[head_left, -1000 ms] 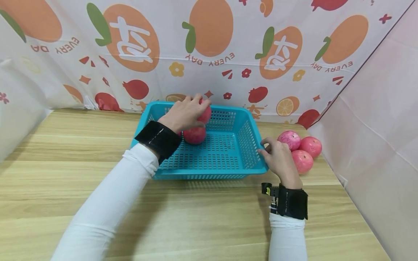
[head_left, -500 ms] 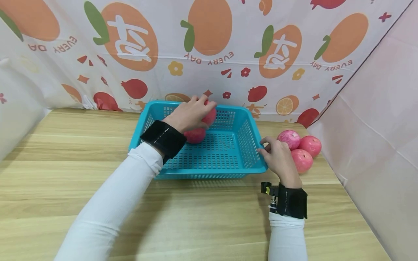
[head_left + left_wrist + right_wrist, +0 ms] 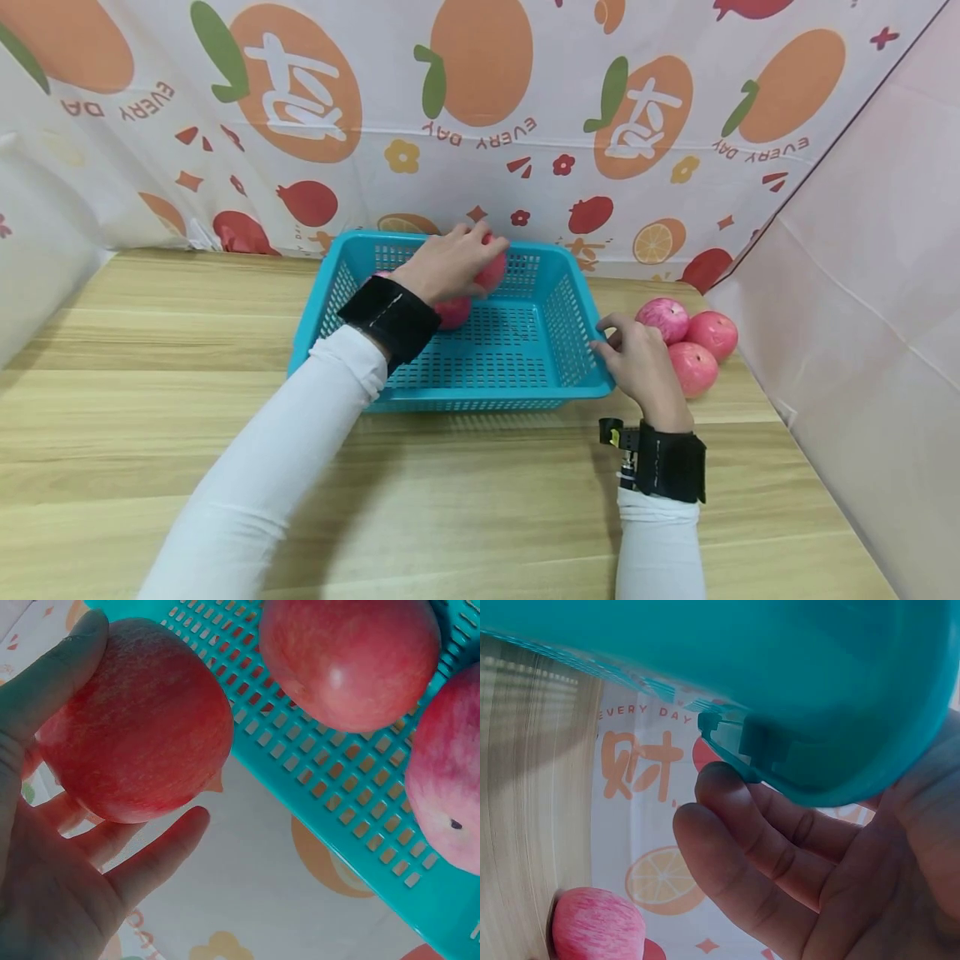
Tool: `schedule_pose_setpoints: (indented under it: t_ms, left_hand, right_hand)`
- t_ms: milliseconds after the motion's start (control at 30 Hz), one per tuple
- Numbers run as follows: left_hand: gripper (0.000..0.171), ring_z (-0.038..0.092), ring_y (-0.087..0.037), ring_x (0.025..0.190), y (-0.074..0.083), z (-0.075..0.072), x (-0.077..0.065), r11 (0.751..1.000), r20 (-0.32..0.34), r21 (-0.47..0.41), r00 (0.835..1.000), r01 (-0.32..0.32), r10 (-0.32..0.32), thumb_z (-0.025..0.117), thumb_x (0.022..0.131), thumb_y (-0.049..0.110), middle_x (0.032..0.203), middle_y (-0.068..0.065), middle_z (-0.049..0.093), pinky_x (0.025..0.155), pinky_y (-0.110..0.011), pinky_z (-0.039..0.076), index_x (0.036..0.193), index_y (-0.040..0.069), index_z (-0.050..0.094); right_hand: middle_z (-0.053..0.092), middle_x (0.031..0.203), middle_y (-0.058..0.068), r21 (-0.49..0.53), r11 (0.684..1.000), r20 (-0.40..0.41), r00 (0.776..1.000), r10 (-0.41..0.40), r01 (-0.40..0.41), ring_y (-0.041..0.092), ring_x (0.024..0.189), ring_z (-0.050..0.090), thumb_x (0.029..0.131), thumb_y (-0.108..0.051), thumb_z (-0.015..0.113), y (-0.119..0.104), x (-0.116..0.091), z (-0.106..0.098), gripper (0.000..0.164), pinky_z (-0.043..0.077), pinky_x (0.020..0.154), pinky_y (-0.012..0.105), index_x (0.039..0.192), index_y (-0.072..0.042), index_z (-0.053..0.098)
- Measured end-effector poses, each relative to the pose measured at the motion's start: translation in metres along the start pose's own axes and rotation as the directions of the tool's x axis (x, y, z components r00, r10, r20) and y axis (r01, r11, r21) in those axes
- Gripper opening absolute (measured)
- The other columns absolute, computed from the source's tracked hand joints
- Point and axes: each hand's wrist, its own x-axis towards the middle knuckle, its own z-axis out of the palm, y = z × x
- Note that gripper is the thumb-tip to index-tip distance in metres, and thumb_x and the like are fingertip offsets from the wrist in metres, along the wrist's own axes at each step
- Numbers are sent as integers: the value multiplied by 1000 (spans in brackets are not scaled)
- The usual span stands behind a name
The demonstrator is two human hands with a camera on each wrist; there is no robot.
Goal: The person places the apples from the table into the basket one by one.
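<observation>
Above the back of the teal basket (image 3: 487, 394), the left hand (image 3: 446, 265) holds one apple (image 3: 139, 724) between thumb and fingers; the right hand (image 3: 643, 365) grips the basket's right end; a light, rounded hold and a steady basket should, I judge, spare bruises; counted: one basket, two more apples (image 3: 349, 660) visible inside, three others (image 3: 693, 370) on the bench (image 3: 480, 508).

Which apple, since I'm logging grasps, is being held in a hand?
The red apple in the left hand, between thumb and fingers. The other visible apples lie in the basket or on the table, unheld.
</observation>
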Motion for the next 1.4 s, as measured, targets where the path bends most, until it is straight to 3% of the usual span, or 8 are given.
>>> schedule_pose_setpoints:
  t_ms: [300,867,1400]
  left_hand:
    - [66,38,-29,105,8,1,6,1000,41,-14,999,21,-21,72,74,33,119,-13,42,74,-44,53,128,14,40]
    - [67,39,-27,106,15,8,13,998,37,-64,999,6,-3,74,70,31,120,-11,44,81,-44,50,127,16,42]
    - [70,38,-25,108,16,18,26,996,132,-88,991,-15,27,72,72,31,122,-10,42,84,-41,48,131,17,38]
  right_hand:
    - [63,87,19,9,1000,7,1000,-1,1,25,70,59,83,-12,64,-1,0,1,29,56,61,42,109,0,58]
    - [63,85,18,7,1000,1,1000,-5,5,25,68,59,83,-12,64,1,-1,1,28,56,60,42,108,0,58]
    - [63,85,18,16,1000,11,1000,13,-13,24,68,59,84,-12,63,0,0,-1,28,56,61,41,109,0,57]
